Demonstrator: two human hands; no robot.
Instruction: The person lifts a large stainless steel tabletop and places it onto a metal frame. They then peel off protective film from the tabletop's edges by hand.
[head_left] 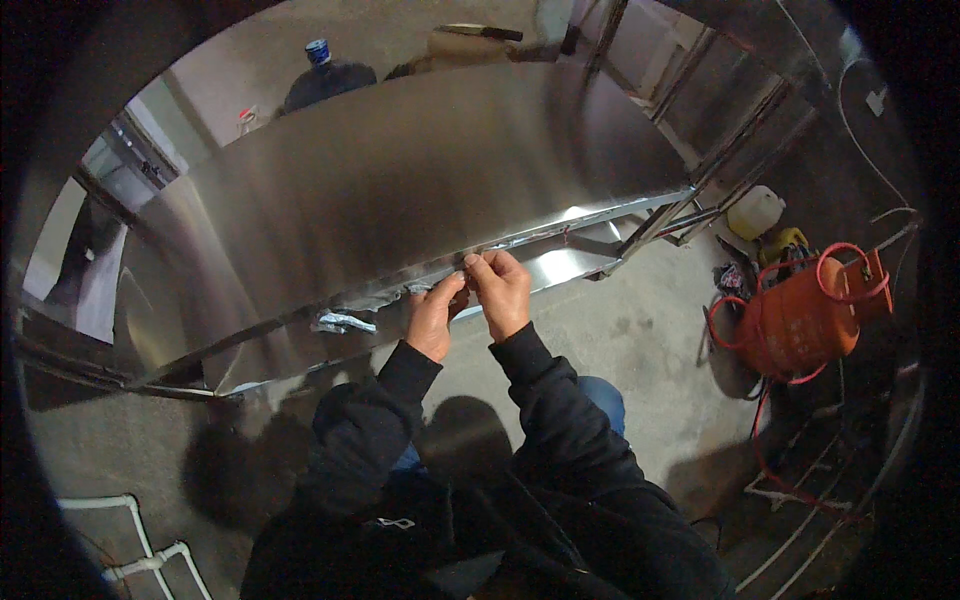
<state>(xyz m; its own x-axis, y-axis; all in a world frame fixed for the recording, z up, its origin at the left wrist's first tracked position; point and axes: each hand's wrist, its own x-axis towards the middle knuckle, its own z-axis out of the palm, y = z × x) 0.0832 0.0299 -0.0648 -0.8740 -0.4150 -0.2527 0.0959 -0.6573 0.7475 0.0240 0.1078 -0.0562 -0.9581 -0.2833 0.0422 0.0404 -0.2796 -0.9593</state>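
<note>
Steel tabletop (pixel 420 150), long axis diagonally up rightward.

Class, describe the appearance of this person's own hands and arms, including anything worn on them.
The left hand and right hand are bare, without gloves. Long, loose black sleeves cover both arms, narrowing to snug black cuffs at the wrists.

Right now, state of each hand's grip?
Left hand: closed, fingertips bunched at the metal table's near edge; anything held can't be told.
Right hand: closed, thumb and finger pinched beside the left; anything between them is too small to tell.
</note>
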